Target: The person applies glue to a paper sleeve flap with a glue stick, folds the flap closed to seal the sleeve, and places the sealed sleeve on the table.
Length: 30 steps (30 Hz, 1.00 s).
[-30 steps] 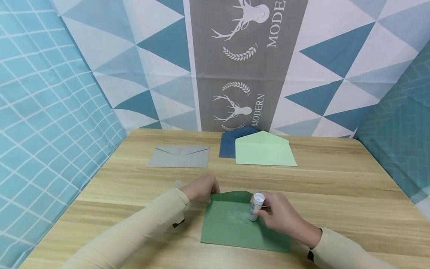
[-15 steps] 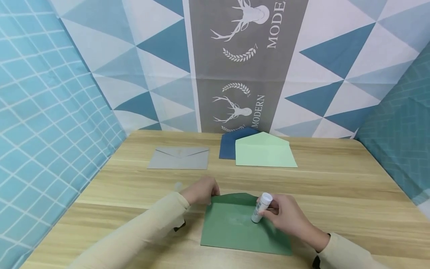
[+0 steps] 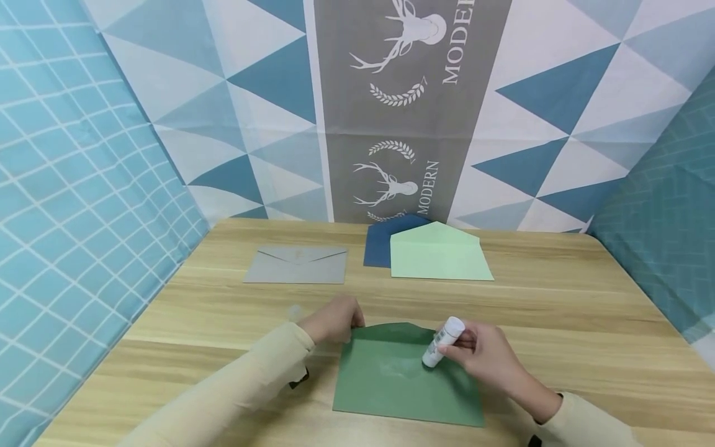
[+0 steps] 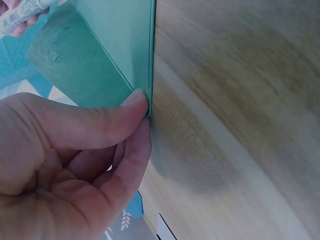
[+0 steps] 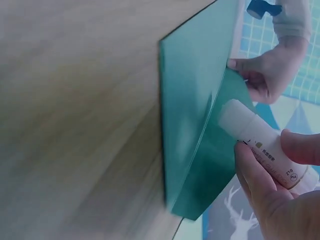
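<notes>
The left hand (image 3: 334,318) has its fingers pinched on a corner of the green envelope (image 3: 385,385), which extends to their right, and the right hand (image 3: 488,354) its fingers clamped round a tilted glue stick (image 3: 444,341), lower end over the envelope, contact unclear.

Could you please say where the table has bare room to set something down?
A broad patch of table lies bare right of the pale green envelope and right hand. A smaller one lies between the grey envelope and the table's left edge. It's crowded at the dark green envelope, with the left hand and glue stick.
</notes>
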{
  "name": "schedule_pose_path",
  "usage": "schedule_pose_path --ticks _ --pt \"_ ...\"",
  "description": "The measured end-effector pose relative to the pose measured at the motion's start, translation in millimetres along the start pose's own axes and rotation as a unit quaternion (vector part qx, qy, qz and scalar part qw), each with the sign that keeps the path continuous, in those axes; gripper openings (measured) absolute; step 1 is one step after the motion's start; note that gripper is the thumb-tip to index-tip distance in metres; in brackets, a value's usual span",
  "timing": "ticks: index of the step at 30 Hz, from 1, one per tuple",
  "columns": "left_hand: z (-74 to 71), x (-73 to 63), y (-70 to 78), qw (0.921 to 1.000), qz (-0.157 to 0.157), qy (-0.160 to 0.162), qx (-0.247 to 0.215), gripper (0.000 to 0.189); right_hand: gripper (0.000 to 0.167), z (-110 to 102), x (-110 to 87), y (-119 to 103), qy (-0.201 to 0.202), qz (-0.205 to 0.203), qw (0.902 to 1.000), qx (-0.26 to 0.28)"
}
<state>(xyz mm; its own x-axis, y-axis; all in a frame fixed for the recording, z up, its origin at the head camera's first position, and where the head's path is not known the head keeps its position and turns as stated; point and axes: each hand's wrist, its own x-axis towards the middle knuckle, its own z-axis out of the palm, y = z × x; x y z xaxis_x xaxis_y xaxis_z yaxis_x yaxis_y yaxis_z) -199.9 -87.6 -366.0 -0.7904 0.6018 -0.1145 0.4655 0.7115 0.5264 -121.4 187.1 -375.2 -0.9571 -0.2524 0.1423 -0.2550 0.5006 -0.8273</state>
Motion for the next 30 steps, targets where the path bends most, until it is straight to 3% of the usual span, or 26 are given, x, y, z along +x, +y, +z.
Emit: schedule_pose_path --ticks 4,11,20,30 --pt "0.7 0.6 -0.3 1.0 -0.006 0.001 -0.004 0.049 0.02 13 7.3 -6 -0.025 -0.066 0.9974 0.013" --pt "-0.5 -1.1 2.1 0.9999 -0.011 0.002 -0.004 0.051 0.02 34 16.7 -25 -0.088 -0.122 0.9886 -0.001" --pt "-1.1 1.5 3.6 0.9997 -0.02 -0.006 0.015 0.049 0.017 41 23.4 -29 -0.117 -0.119 0.9824 -0.084" --pt "-3.6 6.1 6.2 0.9975 -0.016 -0.028 0.062 0.049 0.015 34 18.0 -29 -0.118 -0.128 0.9791 -0.105"
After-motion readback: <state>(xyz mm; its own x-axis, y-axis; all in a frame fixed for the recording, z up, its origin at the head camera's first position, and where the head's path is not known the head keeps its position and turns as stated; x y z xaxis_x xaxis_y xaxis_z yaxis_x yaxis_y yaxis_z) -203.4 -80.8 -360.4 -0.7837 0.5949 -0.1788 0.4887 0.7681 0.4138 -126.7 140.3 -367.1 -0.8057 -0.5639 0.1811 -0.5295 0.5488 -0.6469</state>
